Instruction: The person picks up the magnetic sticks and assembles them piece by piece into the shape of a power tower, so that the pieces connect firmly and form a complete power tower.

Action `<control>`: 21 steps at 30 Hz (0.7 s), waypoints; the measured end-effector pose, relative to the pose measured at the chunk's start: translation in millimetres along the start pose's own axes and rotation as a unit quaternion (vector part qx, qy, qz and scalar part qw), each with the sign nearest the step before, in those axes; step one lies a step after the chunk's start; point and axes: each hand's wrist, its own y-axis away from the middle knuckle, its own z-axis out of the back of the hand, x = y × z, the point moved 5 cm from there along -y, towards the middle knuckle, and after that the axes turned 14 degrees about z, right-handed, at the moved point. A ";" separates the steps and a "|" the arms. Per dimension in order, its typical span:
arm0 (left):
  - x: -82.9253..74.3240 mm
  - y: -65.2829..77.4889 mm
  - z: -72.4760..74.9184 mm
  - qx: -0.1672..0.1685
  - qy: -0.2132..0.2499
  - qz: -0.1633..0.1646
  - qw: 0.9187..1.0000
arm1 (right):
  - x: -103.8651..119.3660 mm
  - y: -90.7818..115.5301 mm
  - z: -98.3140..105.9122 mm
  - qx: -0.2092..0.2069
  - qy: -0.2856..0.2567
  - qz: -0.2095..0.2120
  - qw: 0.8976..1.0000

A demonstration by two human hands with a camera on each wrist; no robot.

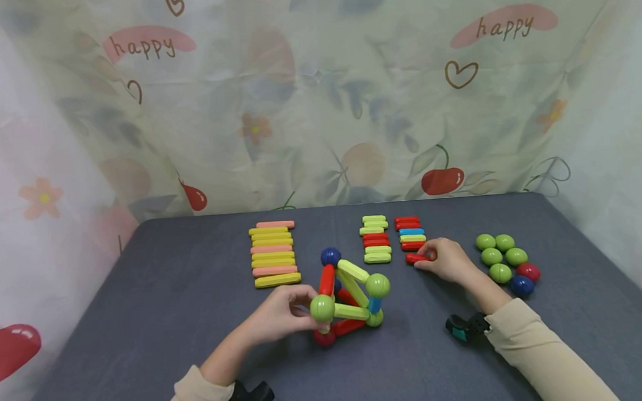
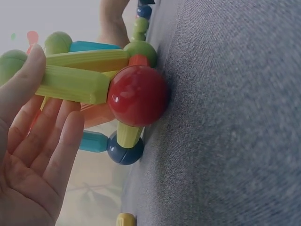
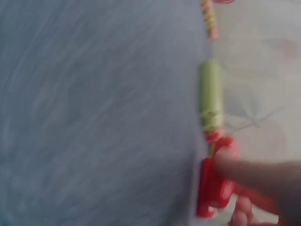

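A framework of coloured rods and balls [image 1: 351,312] stands on the table in front of me, with green, red and dark blue balls at its corners. My left hand [image 1: 284,315] holds it at the near left side. In the left wrist view, the thumb and fingers of that hand [image 2: 42,141] lie around a light green rod [image 2: 75,84] above the red ball [image 2: 138,95]. My right hand [image 1: 447,259] pinches a short red rod [image 1: 416,258] just in front of the right-hand column of short rods [image 1: 412,239]. The right wrist view is blurred.
Yellow and pink long rods [image 1: 273,256] form a column at the back left. Another column of green and red short rods [image 1: 376,250] lies at the middle back. Green, red and dark blue loose balls [image 1: 500,273] sit right of my right hand. A patterned curtain [image 1: 322,132] hangs behind the table.
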 end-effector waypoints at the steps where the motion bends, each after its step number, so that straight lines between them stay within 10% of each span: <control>1: 0.2 -0.4 0.1 -0.002 -0.001 0.000 1.000 | 3.6 0.0 2.0 -0.006 -0.009 0.013 1.000; 7: 0.6 -4.6 0.3 -0.026 -0.021 0.014 0.999 | 54.0 3.4 19.6 -0.056 -0.109 0.126 0.984; 12: -0.1 -5.8 0.7 -0.036 -0.020 0.016 0.999 | 107.1 14.0 20.2 -0.047 -0.179 0.248 0.951; 16: -0.8 -4.8 2.4 -0.042 -0.003 0.018 0.999 | 133.8 23.2 11.3 -0.028 -0.172 0.324 0.930; 21: -4.7 -2.1 4.0 -0.063 0.007 0.005 0.998 | 145.9 27.7 0.1 -0.021 -0.114 0.353 0.928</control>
